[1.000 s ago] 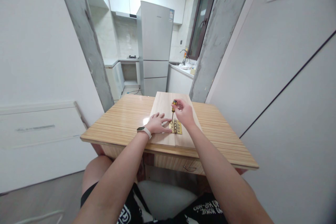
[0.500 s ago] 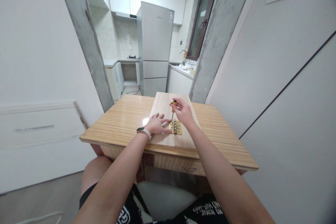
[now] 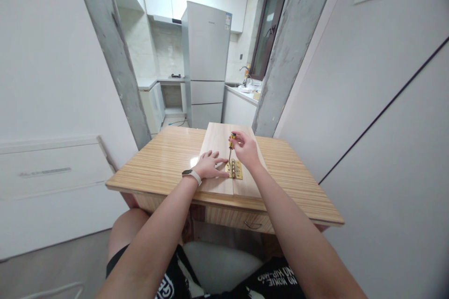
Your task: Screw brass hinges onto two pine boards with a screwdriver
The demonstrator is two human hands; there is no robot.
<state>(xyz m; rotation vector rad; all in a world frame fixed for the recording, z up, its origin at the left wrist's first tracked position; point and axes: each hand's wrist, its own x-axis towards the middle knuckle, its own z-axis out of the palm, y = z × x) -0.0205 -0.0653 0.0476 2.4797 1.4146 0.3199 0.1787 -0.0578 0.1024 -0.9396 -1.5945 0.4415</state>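
Two pale wooden boards [image 3: 213, 138] lie side by side on the wood-grain table. A brass hinge [image 3: 237, 169] lies flat across their seam near the front. My right hand [image 3: 246, 149] grips a yellow and black screwdriver [image 3: 232, 141] by its handle, held nearly upright, its tip down at the left leaf of the hinge. Whether a screw is under the tip is too small to tell. My left hand [image 3: 209, 166] rests on the left board with fingers spread, thumb and forefinger at the hinge's left edge. A watch [image 3: 191, 175] is on my left wrist.
The table [image 3: 157, 163] extends on both sides of the boards, with a drawer handle [image 3: 253, 225] under its front edge. Beyond stand a refrigerator [image 3: 206, 46] and a counter with a sink tap [image 3: 244, 71]. Grey-edged walls flank the opening.
The fingers of my right hand have shifted slightly on the screwdriver handle, which stays over the hinge. My left hand keeps its place on the board.
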